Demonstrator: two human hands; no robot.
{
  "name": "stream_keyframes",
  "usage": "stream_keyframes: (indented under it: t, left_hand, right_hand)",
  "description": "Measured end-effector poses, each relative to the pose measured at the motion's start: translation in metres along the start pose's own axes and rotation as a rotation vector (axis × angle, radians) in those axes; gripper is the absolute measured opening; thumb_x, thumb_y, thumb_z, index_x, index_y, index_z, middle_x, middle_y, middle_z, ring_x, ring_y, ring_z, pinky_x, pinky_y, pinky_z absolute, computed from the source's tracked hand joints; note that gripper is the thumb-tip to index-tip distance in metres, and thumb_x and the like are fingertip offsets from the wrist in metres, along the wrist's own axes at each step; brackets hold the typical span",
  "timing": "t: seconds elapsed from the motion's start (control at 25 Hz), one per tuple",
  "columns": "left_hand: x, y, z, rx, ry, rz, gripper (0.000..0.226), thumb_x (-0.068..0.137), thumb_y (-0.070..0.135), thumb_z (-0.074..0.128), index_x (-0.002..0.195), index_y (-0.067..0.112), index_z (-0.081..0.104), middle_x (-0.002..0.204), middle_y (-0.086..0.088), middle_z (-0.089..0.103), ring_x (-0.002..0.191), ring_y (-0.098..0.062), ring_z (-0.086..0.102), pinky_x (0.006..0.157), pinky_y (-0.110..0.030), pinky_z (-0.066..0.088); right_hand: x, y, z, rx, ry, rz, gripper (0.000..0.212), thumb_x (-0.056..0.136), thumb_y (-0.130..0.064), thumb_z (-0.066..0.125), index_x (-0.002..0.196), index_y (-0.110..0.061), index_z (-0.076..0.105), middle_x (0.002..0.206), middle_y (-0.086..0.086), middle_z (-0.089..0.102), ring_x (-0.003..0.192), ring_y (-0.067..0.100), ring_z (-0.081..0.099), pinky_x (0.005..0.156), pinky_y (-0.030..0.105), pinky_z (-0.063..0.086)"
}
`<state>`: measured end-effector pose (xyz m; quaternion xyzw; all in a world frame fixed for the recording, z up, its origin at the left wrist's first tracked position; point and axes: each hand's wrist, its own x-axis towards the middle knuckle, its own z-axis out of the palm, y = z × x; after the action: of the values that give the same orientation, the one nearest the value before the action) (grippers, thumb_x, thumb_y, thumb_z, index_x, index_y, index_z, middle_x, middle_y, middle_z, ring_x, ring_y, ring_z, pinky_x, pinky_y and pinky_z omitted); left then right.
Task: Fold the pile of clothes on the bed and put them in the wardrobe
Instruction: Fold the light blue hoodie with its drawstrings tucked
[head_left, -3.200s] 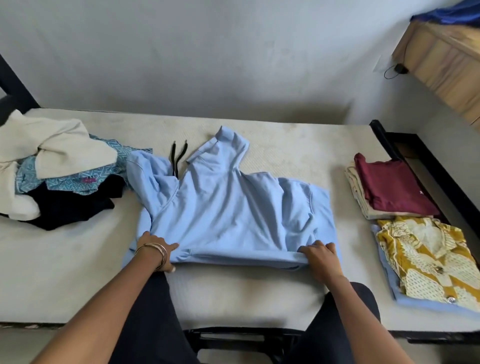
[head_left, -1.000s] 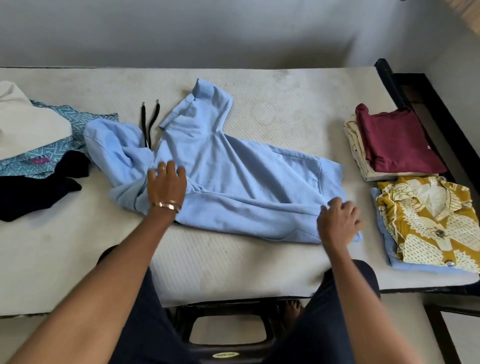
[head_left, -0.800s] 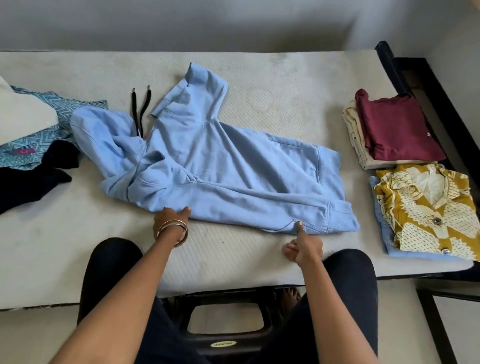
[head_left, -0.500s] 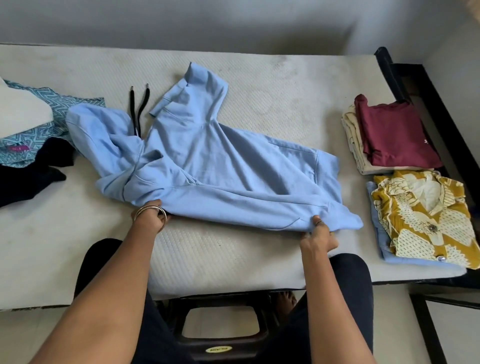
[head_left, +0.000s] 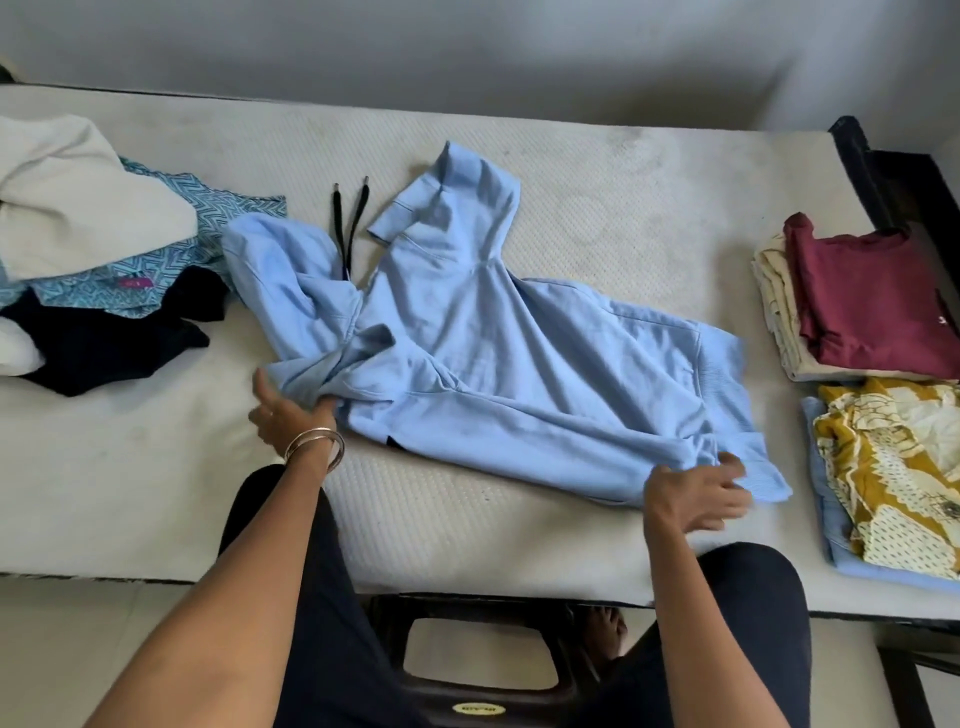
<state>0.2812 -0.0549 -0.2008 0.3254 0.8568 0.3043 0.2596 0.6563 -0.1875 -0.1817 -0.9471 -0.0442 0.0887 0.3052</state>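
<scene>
Where the bed (head_left: 649, 208) meets its left edge, a loose pile of clothes (head_left: 98, 249) lies unfolded: a cream garment on top, a blue patterned one under it, and a black one nearest the front edge. Just to its right the light blue hoodie (head_left: 498, 364) is spread across the middle of the bed, its long axis running left to right and dipping toward the front edge at the right end. Its hood points at the left edge and touches the pile, its hem band faces the right edge, and one sleeve sticks up toward the back edge. Two black cords (head_left: 349, 218) lie on the mattress between hood and sleeve.

The left hand (head_left: 291, 410), with bangles (head_left: 315, 447) at the wrist, grips a bunched fold of the hoodie below the hood, its fingers tucked under the cloth and the thumb up. The right hand (head_left: 696, 493) lies at the lower right corner of the hoodie near the front edge, its fingers reaching onto the cuff; whether they pinch the cloth or only rest on it I cannot tell.

Near the right edge sit folded clothes: a maroon shirt (head_left: 872, 296) on cream garments toward the back, and a yellow patterned shirt (head_left: 893, 467) on a light blue piece toward the front, just beside the hoodie's hem. A dark stool (head_left: 483, 618) stands on the floor between the person's knees.
</scene>
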Motion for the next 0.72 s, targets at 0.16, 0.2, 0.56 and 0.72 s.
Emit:
stream_keyframes:
  t: [0.16,0.2,0.56,0.72]
  left_hand:
    - [0.036,0.020,-0.004,0.462,-0.297,0.291,0.067,0.069,0.031,0.083,0.131,0.027,0.055,0.142,-0.013,0.034,0.125,-0.041,0.038,0.102,-0.052,0.039]
    - [0.043,0.024,-0.004,0.585,-0.361,0.312,0.062,0.070,0.032,0.083,0.126,0.022,0.059,0.138,-0.013,0.039,0.124,-0.039,0.042,0.101,-0.052,0.040]
    - [0.066,0.092,-0.058,0.749,-0.758,0.622,0.070,0.059,0.036,0.090,0.109,0.016,0.045,0.096,-0.007,0.058,0.087,-0.027,0.057,0.069,-0.030,0.040]
    - [0.084,0.152,-0.093,1.065,-0.788,0.679,0.059,0.059,0.034,0.088,0.106,0.029,0.053,0.100,-0.005,0.065,0.087,-0.025,0.059,0.075,-0.032,0.049]
  right_hand:
    - [-0.047,-0.014,0.029,-0.017,-0.348,-0.371,0.049,0.079,0.001,0.064,0.126,-0.006,0.049,0.125,0.025,0.044,0.121,0.042,0.038,0.096,0.048,0.034]
    - [-0.057,-0.018,0.035,-0.033,-0.422,-0.420,0.048,0.080,0.000,0.065,0.126,-0.007,0.050,0.124,0.023,0.045,0.122,0.041,0.038,0.095,0.048,0.034]
    - [-0.091,-0.010,0.062,-0.423,-0.977,-0.770,0.064,0.084,-0.018,0.069,0.142,-0.015,0.040,0.140,0.017,0.028,0.127,0.038,0.029,0.106,0.034,0.029]
    - [-0.084,-0.018,0.061,-0.435,-1.025,-0.748,0.060,0.088,-0.019,0.067,0.142,-0.017,0.040,0.141,0.017,0.025,0.132,0.039,0.026,0.109,0.036,0.029]
